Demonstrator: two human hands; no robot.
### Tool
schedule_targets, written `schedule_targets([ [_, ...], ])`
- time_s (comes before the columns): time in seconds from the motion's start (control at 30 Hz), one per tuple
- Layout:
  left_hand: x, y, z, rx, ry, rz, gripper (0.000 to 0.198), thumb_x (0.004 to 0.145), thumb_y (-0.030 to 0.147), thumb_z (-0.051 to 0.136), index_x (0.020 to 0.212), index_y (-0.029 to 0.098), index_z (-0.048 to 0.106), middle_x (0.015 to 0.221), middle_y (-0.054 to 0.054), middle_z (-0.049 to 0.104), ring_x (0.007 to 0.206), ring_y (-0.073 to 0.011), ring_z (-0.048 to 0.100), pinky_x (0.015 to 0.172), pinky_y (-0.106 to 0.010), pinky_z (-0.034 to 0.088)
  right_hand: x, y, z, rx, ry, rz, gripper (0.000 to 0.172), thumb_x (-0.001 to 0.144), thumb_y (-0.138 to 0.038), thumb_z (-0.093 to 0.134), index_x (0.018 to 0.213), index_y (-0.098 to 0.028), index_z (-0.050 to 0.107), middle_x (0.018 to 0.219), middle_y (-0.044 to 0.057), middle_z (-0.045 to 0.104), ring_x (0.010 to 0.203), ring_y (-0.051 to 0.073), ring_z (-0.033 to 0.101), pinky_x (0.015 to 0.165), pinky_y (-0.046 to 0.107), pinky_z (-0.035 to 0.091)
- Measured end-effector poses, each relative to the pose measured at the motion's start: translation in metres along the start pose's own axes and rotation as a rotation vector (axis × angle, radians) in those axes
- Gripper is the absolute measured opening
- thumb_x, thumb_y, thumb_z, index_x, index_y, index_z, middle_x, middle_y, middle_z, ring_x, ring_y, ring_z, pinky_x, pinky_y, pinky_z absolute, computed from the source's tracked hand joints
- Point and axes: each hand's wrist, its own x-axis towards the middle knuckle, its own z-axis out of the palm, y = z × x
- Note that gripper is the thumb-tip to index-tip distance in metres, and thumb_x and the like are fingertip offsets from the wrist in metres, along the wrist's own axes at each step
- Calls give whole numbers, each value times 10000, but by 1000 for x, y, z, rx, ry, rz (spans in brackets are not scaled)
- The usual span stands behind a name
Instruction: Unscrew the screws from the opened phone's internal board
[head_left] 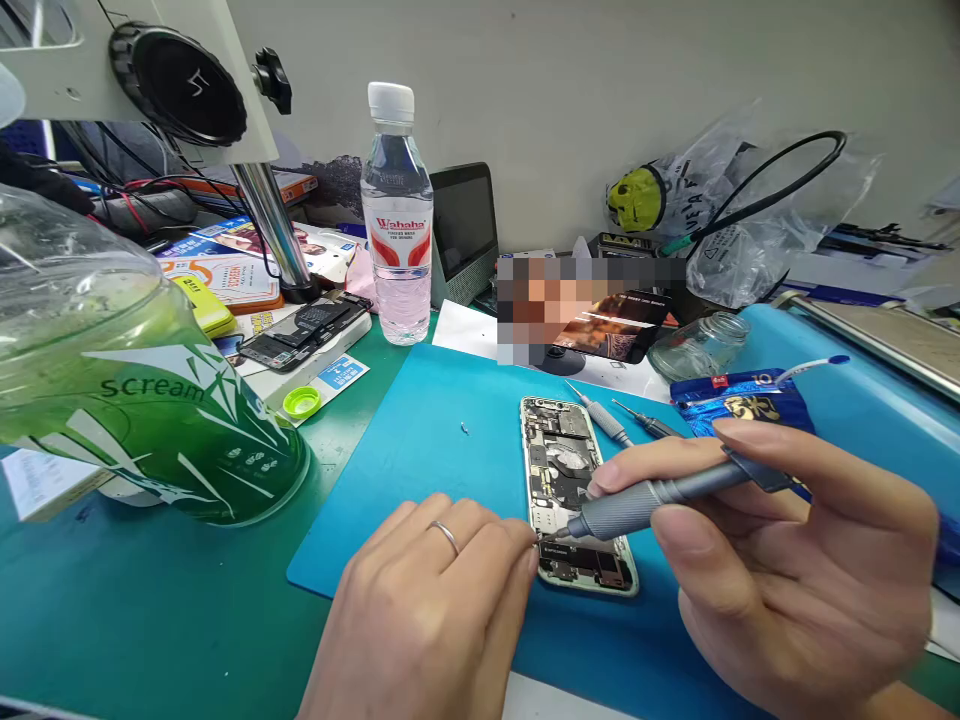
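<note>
An opened smartphone (pixel 555 460), its inner parts bare, lies on the blue mat (pixel 420 450). My right hand (pixel 810 550) holds a grey precision screwdriver (pixel 637 505) slantwise, with its tip over the lower left part of the phone. My left hand (pixel 450 610), with a ring on one finger, is closed at the phone's left edge. Its thumb and forefinger are pressed together close to the screwdriver tip; whatever is between them is hidden. Two more screwdrivers, a light grey one (pixel 604 415) and a darker one (pixel 645 420), lie beyond the phone's right side.
A green cup (pixel 225 430) and a water bottle (pixel 397 230) stand to the left. Behind them are a microscope stand (pixel 270 220) and another opened phone (pixel 307 330). A glass jar (pixel 697 345) and blue packet (pixel 739 395) sit at right. Tiny parts (pixel 464 428) lie on the mat.
</note>
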Motion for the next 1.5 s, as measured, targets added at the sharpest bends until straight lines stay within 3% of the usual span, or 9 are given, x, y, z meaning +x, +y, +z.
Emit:
schedule_targets([
  [0.1,0,-1,0,-7,2,7,195,1158,163,591,1157,258,762,975,12,820,823,-175,802,748,-299,616,7,5,2,115,3,-62,644,853,100,803,1412,-218,820,1115,19,800,803,201,892,678,307,805],
  [0.27,1,-2,-1,-7,-5,4,193,1157,160,595,1173,265,755,984,16,822,829,-178,804,755,-311,612,9,5,1,117,8,-47,718,784,150,794,1403,-213,830,1094,-2,823,800,203,899,691,285,808],
  [0.7,1,1,-2,-14,-22,-18,199,1156,162,593,1112,269,755,950,15,807,806,-182,788,732,-320,600,1,6,-1,124,28,-11,728,806,140,809,1452,-196,808,1099,42,832,807,235,906,666,335,808],
  [0.87,-1,0,-2,-25,-25,-17,179,1161,167,595,1121,271,736,958,24,804,804,-177,776,729,-333,593,-2,7,-2,120,45,-15,742,793,144,813,1445,-210,816,1257,52,825,847,228,911,675,324,807],
  [1.17,-3,-1,-1,-26,-39,-22,144,1176,182,594,1187,298,678,993,75,792,839,-163,765,745,-357,584,3,1,0,79,20,20,682,826,101,810,1398,-271,831,1105,25,814,767,232,895,621,372,805],
  [1.3,-1,0,-1,-20,-27,-21,162,1166,174,595,1163,287,711,981,55,805,821,-168,780,746,-337,598,5,-1,1,67,31,19,746,776,142,791,1382,-291,841,1191,-8,791,813,190,905,654,298,804],
  [1.5,0,0,0,-33,-17,-22,172,1147,167,612,1110,277,739,944,29,805,792,-173,778,731,-311,598,5,2,2,57,49,22,734,771,130,814,1380,-278,842,1151,-14,811,802,189,901,644,295,796],
])
